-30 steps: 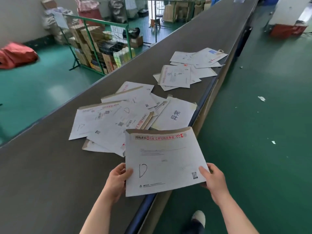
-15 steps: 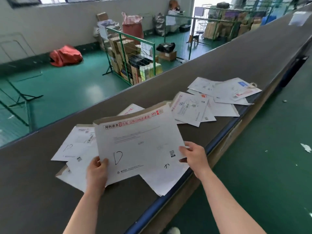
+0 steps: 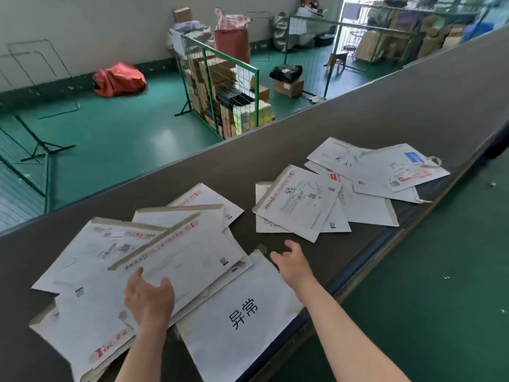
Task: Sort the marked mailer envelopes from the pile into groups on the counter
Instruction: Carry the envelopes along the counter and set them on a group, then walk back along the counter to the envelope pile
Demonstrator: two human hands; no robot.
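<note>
Fingers (image 3: 162, 285) of my left hand (image 3: 150, 300) rest loosely spread on the top envelope (image 3: 187, 260); right hand (image 3: 292, 264) hovers released. Light, stiff, slippery; I'd pinch its edge.

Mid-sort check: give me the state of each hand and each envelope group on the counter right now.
left hand: fingers spread, resting on the top envelope, not gripping.
right hand: open above the counter, holding nothing.
top envelope: lying flat on the near pile.
near pile: fanned, overlapping.
sheet with two black characters: flat at the counter's edge.
far groups: overlapping, untouched.
</note>
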